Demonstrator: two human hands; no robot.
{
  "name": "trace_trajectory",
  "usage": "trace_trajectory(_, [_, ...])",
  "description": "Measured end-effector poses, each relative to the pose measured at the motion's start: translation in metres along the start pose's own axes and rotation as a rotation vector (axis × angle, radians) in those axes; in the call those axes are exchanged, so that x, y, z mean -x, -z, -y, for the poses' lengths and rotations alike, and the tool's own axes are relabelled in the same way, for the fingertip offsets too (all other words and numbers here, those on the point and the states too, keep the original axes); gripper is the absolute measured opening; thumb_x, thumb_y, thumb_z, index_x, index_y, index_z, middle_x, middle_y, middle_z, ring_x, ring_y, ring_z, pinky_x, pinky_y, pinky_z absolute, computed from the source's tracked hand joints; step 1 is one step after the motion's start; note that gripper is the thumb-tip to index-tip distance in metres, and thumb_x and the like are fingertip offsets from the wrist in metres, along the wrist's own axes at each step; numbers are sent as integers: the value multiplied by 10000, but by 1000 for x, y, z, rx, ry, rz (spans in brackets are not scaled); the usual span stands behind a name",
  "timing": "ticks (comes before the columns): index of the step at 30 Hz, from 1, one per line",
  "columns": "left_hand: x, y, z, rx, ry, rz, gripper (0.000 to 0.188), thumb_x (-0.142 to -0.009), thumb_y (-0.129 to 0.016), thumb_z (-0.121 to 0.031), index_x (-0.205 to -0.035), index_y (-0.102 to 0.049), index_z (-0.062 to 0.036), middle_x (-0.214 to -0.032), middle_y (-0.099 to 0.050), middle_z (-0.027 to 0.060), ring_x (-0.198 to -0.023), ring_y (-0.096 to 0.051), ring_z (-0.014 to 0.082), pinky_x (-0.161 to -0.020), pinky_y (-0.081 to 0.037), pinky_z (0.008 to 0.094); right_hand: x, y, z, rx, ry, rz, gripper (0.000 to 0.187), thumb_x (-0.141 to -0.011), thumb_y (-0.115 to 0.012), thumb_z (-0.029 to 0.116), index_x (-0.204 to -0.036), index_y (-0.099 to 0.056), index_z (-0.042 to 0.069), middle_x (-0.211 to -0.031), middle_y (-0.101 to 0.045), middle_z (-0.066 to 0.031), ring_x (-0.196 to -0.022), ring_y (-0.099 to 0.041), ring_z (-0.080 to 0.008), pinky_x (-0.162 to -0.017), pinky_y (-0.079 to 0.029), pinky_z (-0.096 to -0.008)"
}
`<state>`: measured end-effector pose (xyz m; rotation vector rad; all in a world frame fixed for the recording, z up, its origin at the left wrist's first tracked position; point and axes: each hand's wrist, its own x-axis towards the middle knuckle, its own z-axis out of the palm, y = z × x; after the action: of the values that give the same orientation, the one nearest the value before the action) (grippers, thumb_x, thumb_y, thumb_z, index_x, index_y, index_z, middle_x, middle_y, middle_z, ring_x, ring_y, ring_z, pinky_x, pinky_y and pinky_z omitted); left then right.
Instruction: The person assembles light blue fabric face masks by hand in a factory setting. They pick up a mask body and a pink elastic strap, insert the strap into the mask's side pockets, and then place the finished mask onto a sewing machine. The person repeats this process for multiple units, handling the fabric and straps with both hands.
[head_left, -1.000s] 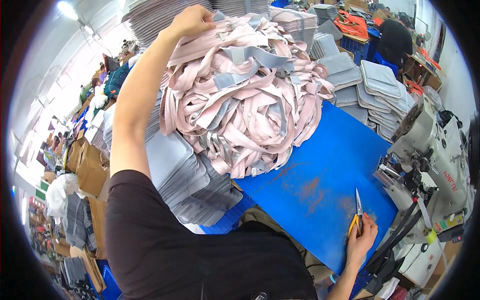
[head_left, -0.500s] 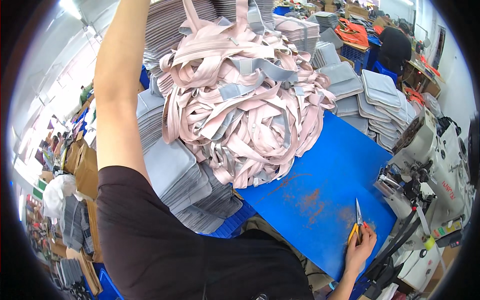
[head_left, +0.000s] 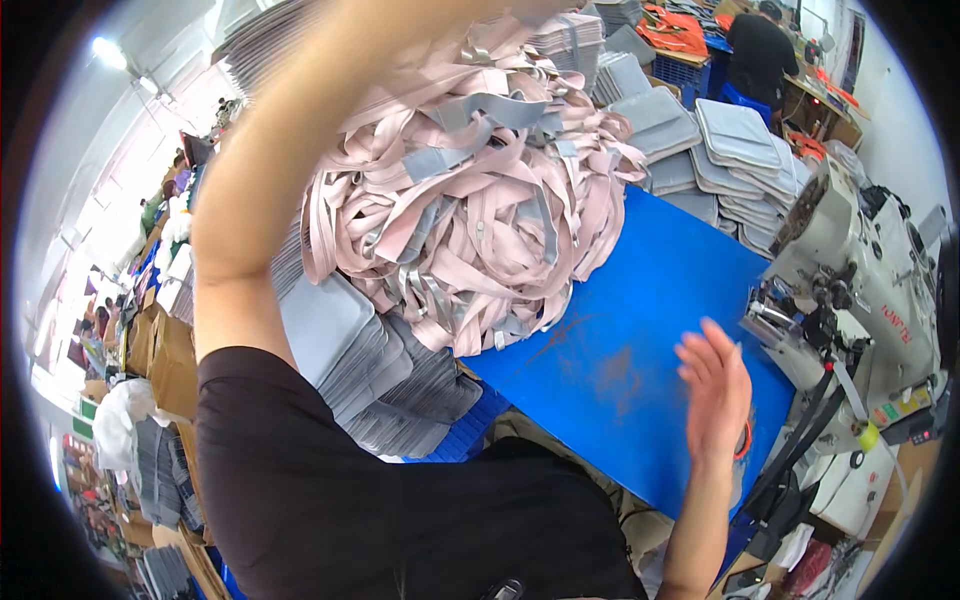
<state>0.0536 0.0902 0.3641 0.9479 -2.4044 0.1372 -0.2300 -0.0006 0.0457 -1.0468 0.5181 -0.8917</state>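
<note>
My right hand (head_left: 716, 390) is raised over the blue tabletop (head_left: 680, 270), its fingers stretched out and nothing in them. Beside its wrist shows an orange handle loop of the scissors (head_left: 746, 441); the hand hides most of the rest. My left arm (head_left: 245, 220) reaches up and across the top of the picture, blurred, and its hand lies beyond the upper edge. Below that forearm rises a big tangled heap of pink zipper strips (head_left: 490, 230) with grey end pieces, partly covered by the arm.
Stacks of flat grey fabric panels (head_left: 340, 330) stand left of the heap, and more grey panels (head_left: 745, 140) lie behind the tabletop. A white sewing machine (head_left: 850, 250) borders it on the right. Farther back, a person in black (head_left: 762, 55) sits near orange fabric (head_left: 672, 32).
My right hand has let go of the scissors and lifted, fingers now extended. My left forearm has swung rightward over the heap. The whole view has shifted slightly.
</note>
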Motion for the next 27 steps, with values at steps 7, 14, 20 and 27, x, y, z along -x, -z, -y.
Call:
trace_trajectory(7, [85, -154, -26, -186, -150, 312, 189, -868, -681, -143, -1054, -691, -112, -1204, -708, 118, -1026, -712, 262, -844, -579, 413, -96, -87, 25, -618, -364, 547, 580, -1068, -551, 351, -1478, -437, -43, -1363, -621, -200, -785, -641, -127, -593, -548, -236])
trace_trajectory(14, [151, -14, 66, -555, 579, -356, 530, -820, -645, -99, -1347, -617, -47, -1486, -570, 137, -1344, -564, 311, -1130, -430, 409, -95, -102, 53, -456, -222, 510, 658, -889, -540, -25, -1534, -409, -12, -1363, -624, -211, -654, -537, -59, -475, -439, -183])
trace_trajectory(20, [221, 20, 74, -418, 747, -205, 818, -864, -597, -218, -1619, -324, -61, -1647, -364, 179, -1525, -335, 323, -1242, -252, 449, -127, -125, 129, -289, 259, 485, 634, -918, -529, -26, -1537, -390, -27, -1369, -567, -195, -650, -547, -94, -504, -460, -210])
trace_trajectory(27, [171, 50, 164, -879, 759, 12, 545, -911, -728, -391, -1269, -644, 12, -1109, -739, 192, -883, -714, 340, -840, -575, 400, -127, -183, 198, -468, 758, 561, 672, -949, -511, -12, -1561, -234, -36, -1304, -584, -254, -1009, -715, -329, -610, -658, -235])
